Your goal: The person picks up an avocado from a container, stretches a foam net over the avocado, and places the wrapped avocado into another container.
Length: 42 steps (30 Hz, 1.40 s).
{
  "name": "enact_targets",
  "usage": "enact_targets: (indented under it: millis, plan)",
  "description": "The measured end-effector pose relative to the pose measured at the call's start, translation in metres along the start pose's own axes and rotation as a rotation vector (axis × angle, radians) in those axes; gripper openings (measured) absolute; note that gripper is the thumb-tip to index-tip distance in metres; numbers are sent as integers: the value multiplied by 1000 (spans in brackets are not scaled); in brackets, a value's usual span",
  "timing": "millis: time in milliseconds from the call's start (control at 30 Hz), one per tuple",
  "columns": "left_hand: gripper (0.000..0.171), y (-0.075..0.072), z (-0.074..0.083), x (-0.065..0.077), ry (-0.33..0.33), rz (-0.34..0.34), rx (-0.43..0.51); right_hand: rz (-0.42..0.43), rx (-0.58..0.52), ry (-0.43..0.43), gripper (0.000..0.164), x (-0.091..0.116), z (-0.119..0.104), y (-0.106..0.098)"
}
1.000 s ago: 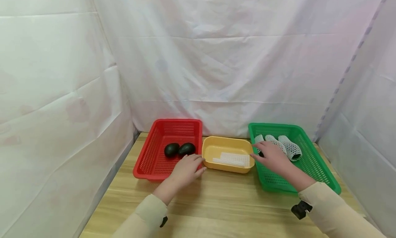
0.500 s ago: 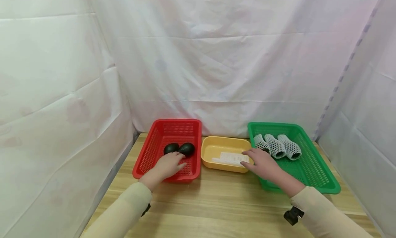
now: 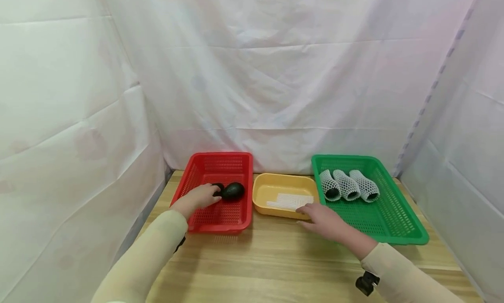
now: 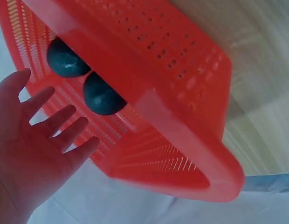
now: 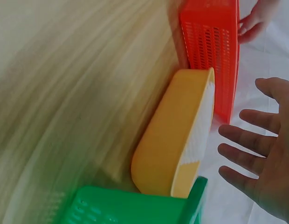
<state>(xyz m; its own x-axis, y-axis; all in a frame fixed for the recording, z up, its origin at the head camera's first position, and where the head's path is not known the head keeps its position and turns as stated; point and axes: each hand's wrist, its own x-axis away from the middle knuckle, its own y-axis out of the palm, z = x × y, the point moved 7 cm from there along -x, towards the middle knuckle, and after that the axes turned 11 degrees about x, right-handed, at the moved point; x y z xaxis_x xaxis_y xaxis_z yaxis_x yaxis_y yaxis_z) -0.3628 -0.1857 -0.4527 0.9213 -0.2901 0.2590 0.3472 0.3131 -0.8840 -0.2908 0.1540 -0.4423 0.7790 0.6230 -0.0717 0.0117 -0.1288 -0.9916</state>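
Over the red basket (image 3: 224, 227), my left hand (image 3: 197, 197) reaches in from the front left. In the head view its fingers cover part of one dark avocado (image 3: 218, 188); a second avocado (image 3: 234, 191) lies beside it. The left wrist view shows that hand (image 4: 39, 135) with spread fingers and nothing held. My right hand (image 3: 324, 222) hovers by the front right edge of the yellow tray (image 3: 271, 180), its fingers (image 5: 244, 140) extended and apart. White foam net sleeves (image 3: 293, 201) lie flat in that tray.
A green basket (image 3: 366, 220) stands at the right. Three avocados in white foam nets, such as the middle netted one (image 3: 346, 182), lie side by side in it. Everything stands on a wooden table (image 3: 252, 263) with white cloth walls (image 3: 252, 97) around.
My left hand has moved left, from the red basket's right front rim to the left avocado. The right hand has drawn back from the green basket, leftward and nearer to me.
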Motion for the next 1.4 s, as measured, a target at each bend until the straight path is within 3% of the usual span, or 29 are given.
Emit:
enact_targets:
  millis: [300,533,833,1000,1233,1400]
  plan:
    - [39,-2,-15,-24,-14,-100,-41,-10,28,-84,35,0,-19,8]
    - [36,2,-24,-36,-38,-100,-128,-20,39,-92,30,0,-32,14]
    - [38,1,-30,-47,-80,-98,-45,-116,-22,-95,31,2,-44,31]
    - [44,3,-38,-56,-127,-116,12,-103,-32,-120,30,2,-50,33]
    - [48,8,-44,-72,-110,-130,-14,-105,-33,-142,32,2,-56,37]
    - [54,14,-50,-78,-147,-141,15,-134,-47,-126,32,1,-55,44]
